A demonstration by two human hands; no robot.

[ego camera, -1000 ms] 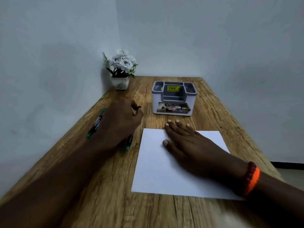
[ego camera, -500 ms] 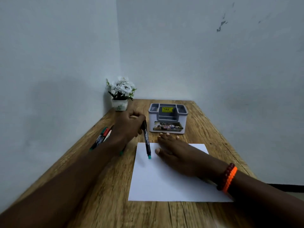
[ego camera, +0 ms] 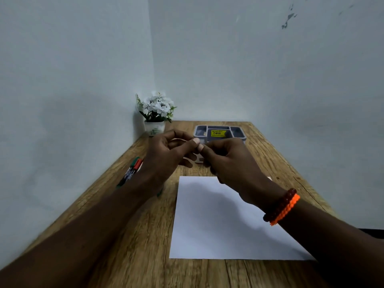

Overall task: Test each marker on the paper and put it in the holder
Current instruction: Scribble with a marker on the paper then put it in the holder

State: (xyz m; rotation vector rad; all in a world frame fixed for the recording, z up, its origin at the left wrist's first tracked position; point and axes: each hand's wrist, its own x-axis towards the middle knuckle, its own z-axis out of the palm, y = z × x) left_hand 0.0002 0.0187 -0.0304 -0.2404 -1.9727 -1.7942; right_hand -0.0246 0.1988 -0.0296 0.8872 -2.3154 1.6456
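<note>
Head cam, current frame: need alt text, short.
Two bare hands, left hand and right hand, meet thumb to thumb above a wooden table; what they pinch is hidden. Below lies a blank sheet of paper, markers at left, a grey holder and a potted white flower at the back.

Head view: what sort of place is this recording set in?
Probably a small desk in a room corner: a wooden table against two bare walls, with a desk organiser, a sheet of paper and a potted plant.
</note>
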